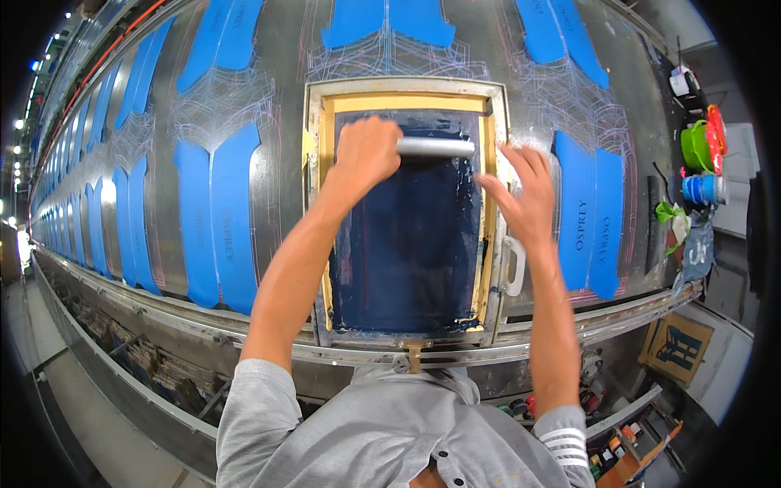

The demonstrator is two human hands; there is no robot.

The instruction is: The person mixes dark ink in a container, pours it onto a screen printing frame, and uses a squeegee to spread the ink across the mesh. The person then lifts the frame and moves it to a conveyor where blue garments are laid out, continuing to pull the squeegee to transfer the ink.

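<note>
Head view: left hand (368,153) holding a silvery bar (437,147), right hand (525,192), grip wide, blue panels (581,180) bearing lettering (580,226).

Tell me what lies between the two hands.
In the head view, a pale grey bar reaches from the left hand toward the right hand, over the dark framed panel.

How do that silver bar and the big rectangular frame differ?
Size: the silver bar is short and slim; the rectangular frame is far larger. Pose: the bar runs crosswise, held in the left grip; the frame lies over the table, its longer sides running front to back. Both look grey and metallic.
</note>
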